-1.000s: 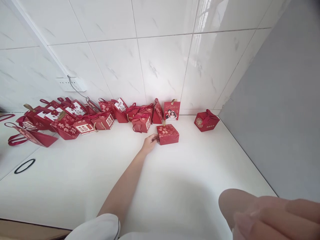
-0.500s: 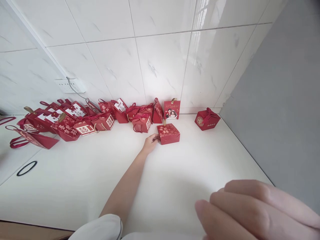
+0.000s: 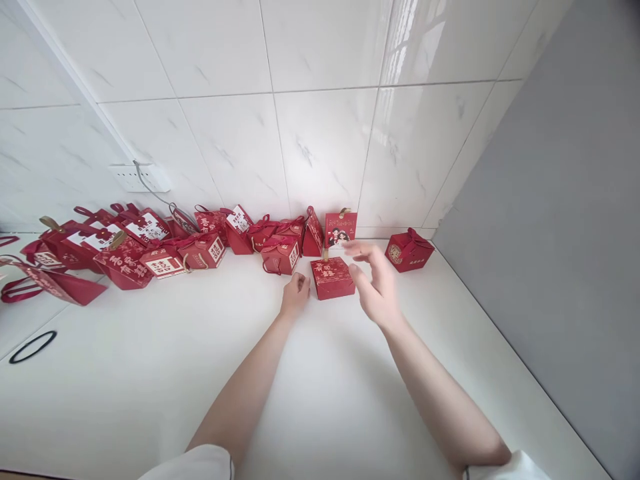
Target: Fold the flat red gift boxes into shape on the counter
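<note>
A red gift box point(image 3: 334, 279) with pale gold lettering and a gold ribbon tab lies on the white tabletop between my hands. My left hand point(image 3: 296, 295) rests on the table just left of it, fingers curled in, with a narrow gap to the box and nothing visible in them. My right hand point(image 3: 376, 283) hovers at the box's right side, thumb and fingers apart, holding nothing. Behind the box stands a red box with a cartoon couple point(image 3: 341, 230), partly hidden by my right fingertips. Left of that is a narrow red box point(image 3: 313, 233).
Several red gift boxes point(image 3: 125, 263) with ribbons line the tiled wall to the left. Another red box point(image 3: 409, 252) stands alone at right. A black ring point(image 3: 33, 347) lies at far left. A socket point(image 3: 140, 178) with a grey cable is on the wall; a grey panel point(image 3: 550, 200) bounds the right.
My right hand has moved from the near lower right forward to the box and opened. My left hand has drawn slightly away from the box's left side. The view has shifted a little.
</note>
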A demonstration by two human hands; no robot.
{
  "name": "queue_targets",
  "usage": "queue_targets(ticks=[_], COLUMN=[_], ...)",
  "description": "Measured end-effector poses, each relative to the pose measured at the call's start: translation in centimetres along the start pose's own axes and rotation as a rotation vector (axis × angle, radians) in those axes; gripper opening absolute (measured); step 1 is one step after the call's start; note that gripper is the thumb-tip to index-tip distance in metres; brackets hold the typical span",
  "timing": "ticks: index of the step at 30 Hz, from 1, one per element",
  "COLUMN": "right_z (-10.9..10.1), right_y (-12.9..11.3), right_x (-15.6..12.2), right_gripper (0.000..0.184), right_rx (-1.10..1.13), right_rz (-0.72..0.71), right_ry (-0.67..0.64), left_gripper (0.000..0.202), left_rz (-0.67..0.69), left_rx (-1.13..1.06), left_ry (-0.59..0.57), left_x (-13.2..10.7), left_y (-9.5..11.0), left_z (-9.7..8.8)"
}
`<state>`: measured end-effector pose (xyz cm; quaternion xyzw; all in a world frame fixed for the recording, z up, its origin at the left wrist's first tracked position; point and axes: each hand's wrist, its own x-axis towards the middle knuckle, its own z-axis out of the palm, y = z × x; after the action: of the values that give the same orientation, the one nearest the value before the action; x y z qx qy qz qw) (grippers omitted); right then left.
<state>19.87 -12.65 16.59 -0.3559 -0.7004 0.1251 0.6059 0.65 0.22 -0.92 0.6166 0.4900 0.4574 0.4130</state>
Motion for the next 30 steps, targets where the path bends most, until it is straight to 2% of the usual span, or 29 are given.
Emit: queue_targets(ticks=[2,5,7,9,12,14,18,21,25,27,30], right_z=[1.8,4.1,4.8,5.0,4.9,4.7,4.2,3.9,3.6,3.5,3.6], right_y=[6.0,13.8,17.2,19.1,20.1,20.1,19.9,19.6,19.3,19.2,19.0], right_x=[-0.7,-2.6,-3.9,-4.9,-5.9,-6.3,-6.8,-6.8,-6.9,-7.0,-7.0], right_gripper=[0.024,0.048,0.053,0.054,0.042,0.037,0.042,0.039,0.026,0.027,0.030], right_rx=[0.051,0.057,0.205,0.275,0.349,0.378,0.492,0.587,0.620,0.592,0.571], right_rz=[0.250,0.574,0.878,0.961,0.932,0.870,0.714,0.690,0.717,0.721,0.723], right_ry=[0.130,0.262,0.233,0.150,0.051,0.057,0.056,0.018,-0.026,-0.052,-0.076], left_gripper=[0.028,0.044,0.048,0.048,0.040,0.035,0.025,0.022,0.042,0.052,0.056], left_rz=[-0.055,-0.183,-0.193,-0.124,-0.022,0.062,0.278,0.350,0.230,0.149,0.026], left_rx=[0.030,0.023,0.038,0.090,0.140,0.113,0.075,0.020,-0.247,-0.345,-0.384], left_ry=[0.047,0.084,0.114,0.122,0.088,0.062,-0.041,-0.001,-0.025,-0.069,-0.161], left_x=[0.2,0.6,0.8,0.5,-0.5,-1.4,-2.4,-2.1,-0.9,-0.2,0.5], left_y=[0.0,0.4,0.8,1.2,1.8,2.2,2.9,3.0,1.9,1.3,0.9], left_z=[0.0,0.3,0.8,1.5,2.5,2.8,2.0,1.4,1.2,0.9,-0.1])
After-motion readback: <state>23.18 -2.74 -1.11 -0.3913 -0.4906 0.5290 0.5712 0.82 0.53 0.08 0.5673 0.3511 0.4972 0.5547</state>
